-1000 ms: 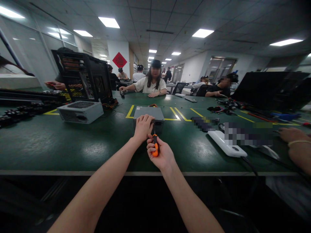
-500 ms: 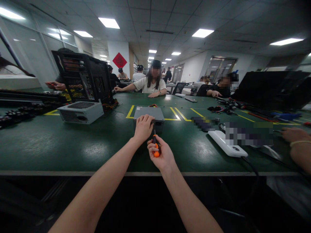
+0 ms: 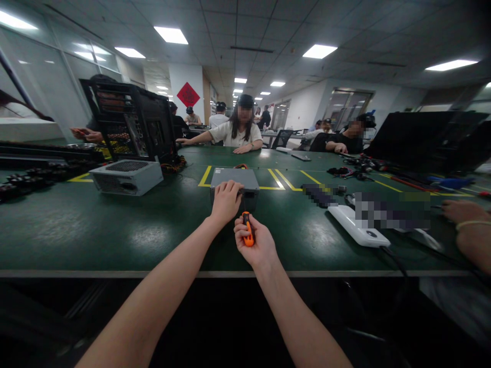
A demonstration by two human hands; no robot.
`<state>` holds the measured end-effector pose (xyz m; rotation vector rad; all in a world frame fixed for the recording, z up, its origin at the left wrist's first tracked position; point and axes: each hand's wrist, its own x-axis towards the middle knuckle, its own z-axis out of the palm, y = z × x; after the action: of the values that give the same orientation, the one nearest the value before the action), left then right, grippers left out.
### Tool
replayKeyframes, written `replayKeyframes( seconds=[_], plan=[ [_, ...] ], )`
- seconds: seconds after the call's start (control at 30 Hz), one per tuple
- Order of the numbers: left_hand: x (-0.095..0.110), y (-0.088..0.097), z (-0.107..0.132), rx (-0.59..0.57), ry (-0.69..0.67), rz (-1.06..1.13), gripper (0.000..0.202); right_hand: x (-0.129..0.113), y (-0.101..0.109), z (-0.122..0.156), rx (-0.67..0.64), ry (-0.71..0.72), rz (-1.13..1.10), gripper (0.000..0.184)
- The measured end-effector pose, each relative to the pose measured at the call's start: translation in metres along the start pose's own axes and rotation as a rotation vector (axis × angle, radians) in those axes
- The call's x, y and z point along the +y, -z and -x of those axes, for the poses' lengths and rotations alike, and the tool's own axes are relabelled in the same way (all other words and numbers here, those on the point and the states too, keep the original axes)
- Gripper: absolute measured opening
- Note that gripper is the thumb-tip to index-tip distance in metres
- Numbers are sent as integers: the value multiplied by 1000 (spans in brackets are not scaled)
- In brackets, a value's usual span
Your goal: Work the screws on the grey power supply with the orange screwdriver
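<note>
In the head view, the grey power supply unit [image 3: 238, 177] sat at mid-frame, probably heavy, stiff and smooth, best taken by both side walls; the left hand [image 3: 226, 202] lay curled over its front edge, grip unclear; the right hand [image 3: 256, 239] gripped an orange-and-black screwdriver [image 3: 248, 231].

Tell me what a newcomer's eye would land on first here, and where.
Probably the orange-and-black handled screwdriver in the right hand, pointing toward the grey metal box at centre, on which the left hand rests. After that, likely the red diamond-shaped sign on the white pillar in the background, and the tall black computer case at left on the green table.
</note>
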<state>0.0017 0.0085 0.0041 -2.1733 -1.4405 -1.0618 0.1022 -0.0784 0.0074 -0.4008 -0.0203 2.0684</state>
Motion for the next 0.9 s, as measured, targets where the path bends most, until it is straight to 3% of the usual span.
replayKeyframes(
  seconds=[0.13,0.3,0.5,0.7,0.9],
  plan=[
    [0,-1,0,-5,1,-2,23,0,0,0,3,-5,58,23],
    [0,-1,0,3,-4,6,23,1,-1,0,52,9,24,14],
    [-2,-4,-1,0,-3,-4,24,0,-1,1,0,3,82,24],
    [-1,-2,0,12,-9,1,22,0,-2,3,38,3,23,15],
    [-1,-2,-1,-2,-1,-5,23,2,1,1,-26,-10,95,25]
  ],
)
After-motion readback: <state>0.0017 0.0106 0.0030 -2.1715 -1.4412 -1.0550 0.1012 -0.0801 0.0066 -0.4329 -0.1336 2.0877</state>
